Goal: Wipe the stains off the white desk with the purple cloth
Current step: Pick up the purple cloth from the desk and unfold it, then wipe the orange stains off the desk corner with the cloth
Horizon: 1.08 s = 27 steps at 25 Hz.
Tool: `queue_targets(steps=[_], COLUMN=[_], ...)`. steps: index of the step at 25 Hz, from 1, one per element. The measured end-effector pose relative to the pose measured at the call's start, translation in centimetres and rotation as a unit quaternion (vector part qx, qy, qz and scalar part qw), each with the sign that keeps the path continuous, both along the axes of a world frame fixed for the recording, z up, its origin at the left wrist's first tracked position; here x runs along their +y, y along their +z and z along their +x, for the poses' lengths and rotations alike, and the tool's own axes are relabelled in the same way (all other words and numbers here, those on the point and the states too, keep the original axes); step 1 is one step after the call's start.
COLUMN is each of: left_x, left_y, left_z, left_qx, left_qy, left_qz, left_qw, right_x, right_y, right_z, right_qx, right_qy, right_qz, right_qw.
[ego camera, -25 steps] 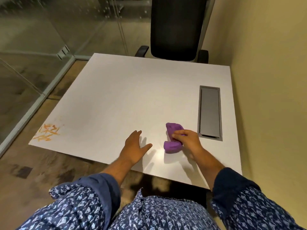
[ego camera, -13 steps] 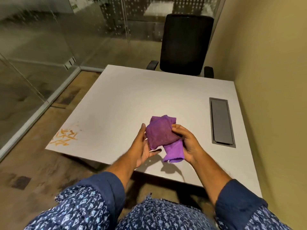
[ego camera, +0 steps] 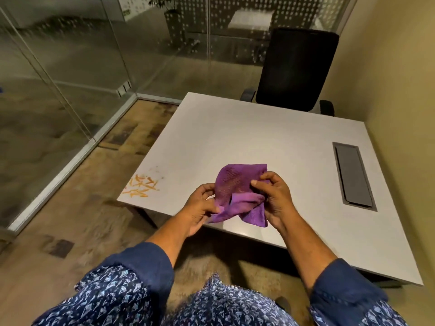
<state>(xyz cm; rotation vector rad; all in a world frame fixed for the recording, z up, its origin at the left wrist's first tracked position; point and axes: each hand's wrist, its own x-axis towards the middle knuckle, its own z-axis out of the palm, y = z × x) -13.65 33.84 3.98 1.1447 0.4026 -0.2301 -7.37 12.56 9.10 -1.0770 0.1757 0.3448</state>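
The purple cloth [ego camera: 237, 189] hangs partly unfolded in the air above the near edge of the white desk [ego camera: 247, 137]. My left hand [ego camera: 200, 205] pinches its lower left edge. My right hand [ego camera: 274, 196] grips its right side with thumb and fingers. An orange scribbled stain [ego camera: 141, 187] marks the desk's near left corner, to the left of both hands and apart from the cloth.
A grey cable hatch [ego camera: 353, 175] is set into the desk near the yellow wall [ego camera: 400, 90] on the right. A black office chair [ego camera: 296, 69] stands behind the far edge. Glass partitions [ego camera: 58, 78] run along the left, with carpeted floor between them and the desk.
The cloth was lifted off the desk by my right hand, then my left hand joined it. Both hands have spread it wider open. The view has tilted upward.
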Motion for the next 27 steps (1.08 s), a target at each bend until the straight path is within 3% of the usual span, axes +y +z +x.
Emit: queue_targets(steps=[5,9,12,15,19,21,27], left_x=[1.8,3.2,4.3,5.6,8.2,9.4,11.0], left_y=[1.1,2.2,2.6,3.4,3.4,2.0,-2.3], left_z=[-0.9,-1.6,-2.7,-3.1,-3.7,-4.1,-7.1], left_qx=[-0.022,0.02,0.045,0.036,0.049,0.058,0.115], left_qy=[0.012,0.045,0.087,0.143,0.193,0.181,0.054], left_qz=[0.034,-0.08,-0.122,-0.078,0.06,0.012,-0.161], left_qw=[0.999,0.996,0.988,0.986,0.978,0.982,0.979], right_x=[2.9,4.8,6.9,10.2,13.8,14.6,17.1], right_y=[0.4,1.6,1.4,0.8,-0.2,-0.2,-1.9], right_z=[-0.8,-1.8,-3.2,-5.7,-7.1,-6.4,-2.9], right_qx=[-0.009,-0.036,-0.023,0.044,0.071,0.059,0.072], right_qy=[0.089,0.201,0.216,0.24,0.268,0.257,0.265], right_qz=[0.021,0.028,0.057,0.126,0.034,-0.01,0.016], right_qw=[0.996,0.979,0.974,0.961,0.96,0.965,0.962])
